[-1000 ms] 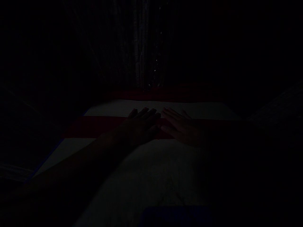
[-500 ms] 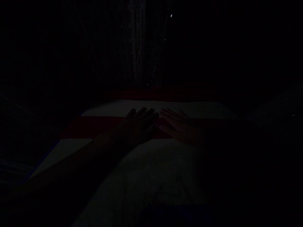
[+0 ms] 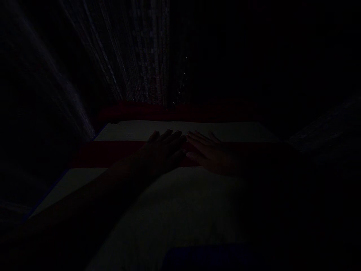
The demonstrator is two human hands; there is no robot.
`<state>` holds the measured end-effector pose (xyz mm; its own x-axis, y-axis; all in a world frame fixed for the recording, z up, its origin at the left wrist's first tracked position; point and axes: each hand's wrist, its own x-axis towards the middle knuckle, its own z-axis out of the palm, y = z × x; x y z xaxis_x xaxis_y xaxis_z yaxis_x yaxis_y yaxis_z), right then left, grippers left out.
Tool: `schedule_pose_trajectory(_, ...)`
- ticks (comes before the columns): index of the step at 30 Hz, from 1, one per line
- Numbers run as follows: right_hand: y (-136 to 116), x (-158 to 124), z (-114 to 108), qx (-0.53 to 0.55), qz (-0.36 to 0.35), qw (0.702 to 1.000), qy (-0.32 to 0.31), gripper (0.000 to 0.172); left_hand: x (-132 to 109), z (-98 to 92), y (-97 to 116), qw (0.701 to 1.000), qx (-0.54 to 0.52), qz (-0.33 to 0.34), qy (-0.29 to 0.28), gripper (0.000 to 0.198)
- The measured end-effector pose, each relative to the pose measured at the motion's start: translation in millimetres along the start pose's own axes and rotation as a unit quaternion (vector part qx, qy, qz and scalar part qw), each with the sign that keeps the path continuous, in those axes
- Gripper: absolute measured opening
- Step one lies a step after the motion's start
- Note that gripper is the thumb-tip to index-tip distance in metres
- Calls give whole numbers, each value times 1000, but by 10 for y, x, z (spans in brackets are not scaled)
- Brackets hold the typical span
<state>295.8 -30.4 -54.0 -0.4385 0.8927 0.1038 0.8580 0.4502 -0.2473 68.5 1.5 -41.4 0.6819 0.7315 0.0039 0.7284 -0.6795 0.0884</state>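
The view is very dark. A red strip of cloth [image 3: 93,154] runs across a pale surface [image 3: 175,210], with a pale band [image 3: 126,130] beyond it. My left hand [image 3: 162,152] lies flat on the red strip, fingers spread and reaching onto the far pale band. Close beside it, my right hand [image 3: 211,152] also rests flat with its fingers stretched out toward the left hand. The fingertips of the two hands almost meet. Neither hand grips anything. My right forearm is lost in the dark.
Dark red cloth [image 3: 135,111] lies along the far edge. Behind it hang dim, vertically streaked folds [image 3: 149,56], with small bright specks. A blue edge [image 3: 53,190] borders the pale surface at left. Something dark blue [image 3: 205,258] shows at the bottom.
Both hands stay flat in nearly the same place. The streaked background at upper left shows a little brighter, and the bright specks have shifted.
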Motion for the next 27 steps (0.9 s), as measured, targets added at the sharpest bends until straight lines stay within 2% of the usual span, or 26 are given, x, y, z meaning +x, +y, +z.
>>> schedule_pose_trajectory(6,2,-5,-35,0,9,1000,-4,78,4,37,-30,1000,10,26,15,62)
schedule_pose_trajectory(12,7,0,-15,7,9,1000,-12,80,10,52,-50,1000,13,19,20,62)
schedule_pose_trajectory(19,28,7,-20,42,34,998,-21,74,-25,21,-74,999,-30,31,27,58)
schedule_pose_trajectory(23,147,40,-16,44,40,998,31,63,-8,-130,-42,988,-140,-23,67,58)
schedule_pose_trajectory(27,238,100,-23,20,32,994,101,48,26,-192,-52,987,-105,-22,120,51)
